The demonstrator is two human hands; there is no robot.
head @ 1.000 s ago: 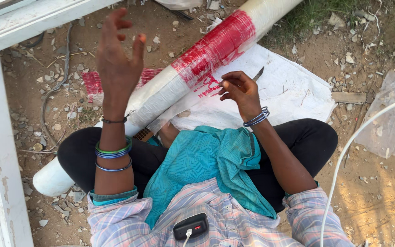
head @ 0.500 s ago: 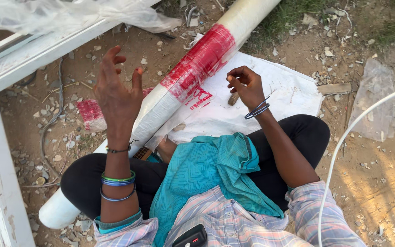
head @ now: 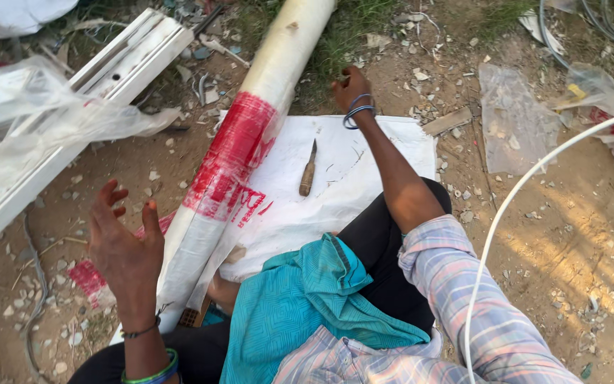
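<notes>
Head view: the person sits cross-legged on bare, stony ground (head: 563, 249). The left hand (head: 124, 245) is raised, fingers spread, its grip wide open and holding nothing; it hovers just beside the lower part of a long white roll (head: 250, 135) with red print, which lies slanting across the person's lap toward the top edge of the picture. The right hand (head: 349, 87) reaches out to the far edge of a white sack (head: 364, 171) spread on the ground, close beside the roll; its fingers are curled downward, and whether they grip anything cannot be told. A small knife (head: 308, 169) with a wooden handle lies on the sack, between the roll and the right forearm, touched by neither hand. A teal cloth (head: 293, 313) covers the lap. A white frame (head: 72, 121) draped in clear plastic lies at the left, a plastic sheet (head: 513, 121) at the right, and a thin white cable (head: 513, 206) curves across the right side. The roll's lower end is hidden behind the left arm.
</notes>
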